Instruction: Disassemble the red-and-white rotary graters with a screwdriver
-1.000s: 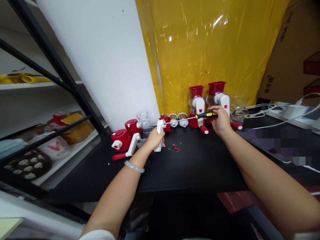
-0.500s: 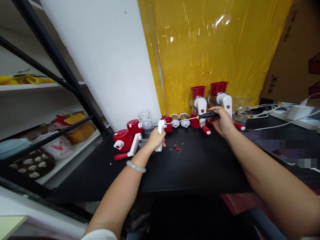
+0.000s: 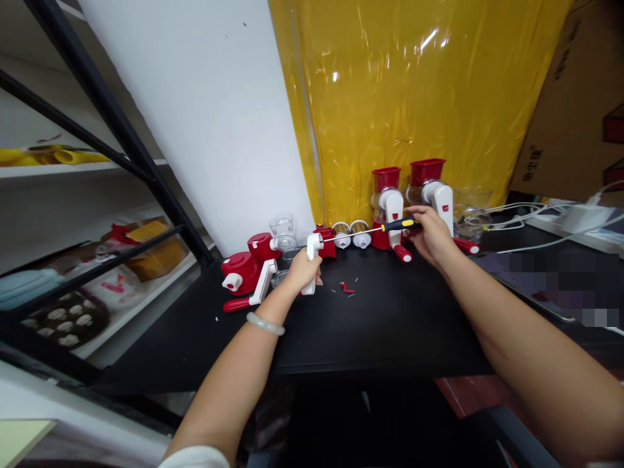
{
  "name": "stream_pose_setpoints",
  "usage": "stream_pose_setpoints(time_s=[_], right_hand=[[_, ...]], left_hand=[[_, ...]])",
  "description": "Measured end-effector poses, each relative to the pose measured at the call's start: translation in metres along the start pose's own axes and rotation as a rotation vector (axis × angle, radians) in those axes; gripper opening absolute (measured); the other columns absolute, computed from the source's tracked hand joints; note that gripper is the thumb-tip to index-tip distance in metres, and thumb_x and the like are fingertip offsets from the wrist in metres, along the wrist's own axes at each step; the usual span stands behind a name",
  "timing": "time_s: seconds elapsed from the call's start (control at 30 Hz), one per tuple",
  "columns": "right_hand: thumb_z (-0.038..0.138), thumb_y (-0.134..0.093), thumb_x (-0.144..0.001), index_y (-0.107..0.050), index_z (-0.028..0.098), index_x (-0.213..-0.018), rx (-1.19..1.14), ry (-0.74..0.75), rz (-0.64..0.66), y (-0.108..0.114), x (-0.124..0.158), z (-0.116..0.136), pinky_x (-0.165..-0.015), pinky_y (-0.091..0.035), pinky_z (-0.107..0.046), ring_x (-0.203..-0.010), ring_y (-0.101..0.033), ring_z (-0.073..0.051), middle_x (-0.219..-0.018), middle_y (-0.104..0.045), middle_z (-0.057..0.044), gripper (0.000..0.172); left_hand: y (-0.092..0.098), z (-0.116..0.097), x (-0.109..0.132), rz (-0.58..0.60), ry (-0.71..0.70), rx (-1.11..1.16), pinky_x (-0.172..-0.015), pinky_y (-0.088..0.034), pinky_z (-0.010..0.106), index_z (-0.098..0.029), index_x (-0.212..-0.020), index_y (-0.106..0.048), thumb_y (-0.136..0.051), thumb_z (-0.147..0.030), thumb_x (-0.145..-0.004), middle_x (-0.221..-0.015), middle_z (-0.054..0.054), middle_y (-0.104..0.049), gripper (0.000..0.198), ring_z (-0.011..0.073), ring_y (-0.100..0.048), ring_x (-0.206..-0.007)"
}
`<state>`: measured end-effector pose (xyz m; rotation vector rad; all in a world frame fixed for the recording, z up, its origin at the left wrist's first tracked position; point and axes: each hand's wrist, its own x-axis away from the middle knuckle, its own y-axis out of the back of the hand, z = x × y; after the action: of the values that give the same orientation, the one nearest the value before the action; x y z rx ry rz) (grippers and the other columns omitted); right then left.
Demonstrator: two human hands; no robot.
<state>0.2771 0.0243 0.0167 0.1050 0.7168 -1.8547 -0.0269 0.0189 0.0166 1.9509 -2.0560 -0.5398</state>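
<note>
My left hand (image 3: pixel 303 268) is closed round a white crank handle (image 3: pixel 312 250), held upright above the black table (image 3: pixel 380 318). My right hand (image 3: pixel 431 235) grips the yellow-and-black handle of a screwdriver (image 3: pixel 380 229). Its long metal shaft runs left and its tip meets the top of the white crank handle. A pale bracelet (image 3: pixel 264 324) sits on my left wrist. Small red bits and screws (image 3: pixel 346 288) lie on the table just right of my left hand.
Two assembled red-and-white grinders (image 3: pixel 407 195) stand at the back against yellow plastic sheeting (image 3: pixel 414 91). A dismantled red grinder (image 3: pixel 246 276) lies at the left. Metal drums (image 3: pixel 351 234), a clear cup (image 3: pixel 468 211), cables (image 3: pixel 546 224) and a black shelf frame (image 3: pixel 97 130) surround the area.
The screwdriver handle has turned in my right hand, yellow side now up. Both hands stay in nearly the same place; the view has shifted slightly since a second ago.
</note>
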Motion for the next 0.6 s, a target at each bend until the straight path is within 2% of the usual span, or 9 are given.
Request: stream_pose_setpoints(time_s=[0.1, 0.2, 0.27, 0.37, 0.47, 0.53, 0.6], right_hand=[[0.041, -0.066, -0.073, -0.062, 0.025, -0.081, -0.022, -0.018, 0.040, 0.0025, 0.0007, 0.0016, -0.046, -0.047, -0.024, -0.059, -0.056, -0.013, -0.075, -0.061, 0.001, 0.019], [0.058, -0.057, -0.083, -0.063, 0.023, -0.075, 0.156, -0.014, -0.051, 0.0055, 0.0001, 0.0000, -0.042, -0.043, -0.026, -0.049, -0.052, -0.013, -0.064, -0.058, 0.000, 0.037], [0.063, -0.056, -0.085, -0.063, 0.022, -0.072, 0.274, 0.011, -0.095, 0.0059, -0.0005, -0.0018, -0.039, -0.040, -0.025, -0.045, -0.047, -0.013, -0.057, -0.054, 0.000, 0.044], [0.056, -0.067, -0.079, -0.063, 0.023, -0.072, 0.264, 0.020, -0.096, 0.0035, -0.0008, -0.0025, -0.038, -0.039, -0.024, -0.046, -0.046, -0.011, -0.058, -0.054, 0.002, 0.034], [0.040, -0.070, -0.073, -0.060, 0.024, -0.075, 0.091, -0.015, -0.086, 0.0008, 0.0002, 0.0006, -0.041, -0.042, -0.022, -0.049, -0.048, -0.010, -0.066, -0.055, 0.003, 0.019], [0.034, -0.068, -0.068, -0.058, 0.025, -0.079, -0.022, -0.034, -0.026, 0.0010, 0.0008, 0.0029, -0.044, -0.046, -0.023, -0.052, -0.052, -0.011, -0.069, -0.056, 0.004, 0.017], [0.036, -0.066, -0.069, -0.056, 0.025, -0.080, -0.055, -0.051, 0.033, 0.0030, 0.0006, 0.0032, -0.044, -0.047, -0.024, -0.053, -0.054, -0.012, -0.069, -0.056, 0.003, 0.019]], left_hand=[[-0.0006, 0.0000, 0.0005, 0.000, 0.006, -0.018, -0.043, -0.048, 0.025, -0.020, -0.096, -0.049, -0.054, -0.011, -0.082, -0.050, -0.008, -0.053, 0.018, 0.0161, -0.057, -0.036], [-0.0013, -0.0007, 0.0015, 0.003, 0.009, -0.034, -0.043, -0.048, 0.025, -0.020, -0.096, -0.048, -0.054, -0.010, -0.081, -0.050, -0.008, -0.053, 0.019, 0.0168, -0.057, -0.036], [-0.0015, -0.0014, 0.0023, 0.005, 0.008, -0.038, -0.043, -0.048, 0.025, -0.020, -0.096, -0.047, -0.054, -0.010, -0.082, -0.050, -0.008, -0.053, 0.019, 0.0167, -0.057, -0.036], [-0.0013, -0.0025, 0.0032, 0.010, 0.004, -0.049, -0.044, -0.048, 0.025, -0.021, -0.095, -0.047, -0.054, -0.009, -0.082, -0.050, -0.008, -0.053, 0.019, 0.0164, -0.057, -0.036], [-0.0013, -0.0028, 0.0034, 0.011, 0.000, -0.056, -0.044, -0.049, 0.026, -0.021, -0.095, -0.047, -0.053, -0.009, -0.082, -0.049, -0.008, -0.053, 0.019, 0.0174, -0.058, -0.037], [-0.0016, -0.0024, 0.0031, 0.005, 0.007, -0.057, -0.044, -0.049, 0.026, -0.020, -0.096, -0.048, -0.054, -0.009, -0.082, -0.049, -0.008, -0.053, 0.019, 0.0179, -0.059, -0.038], [-0.0019, -0.0015, 0.0025, 0.004, 0.015, -0.055, -0.044, -0.049, 0.026, -0.020, -0.097, -0.049, -0.054, -0.010, -0.082, -0.049, -0.008, -0.053, 0.019, 0.0179, -0.059, -0.038]])
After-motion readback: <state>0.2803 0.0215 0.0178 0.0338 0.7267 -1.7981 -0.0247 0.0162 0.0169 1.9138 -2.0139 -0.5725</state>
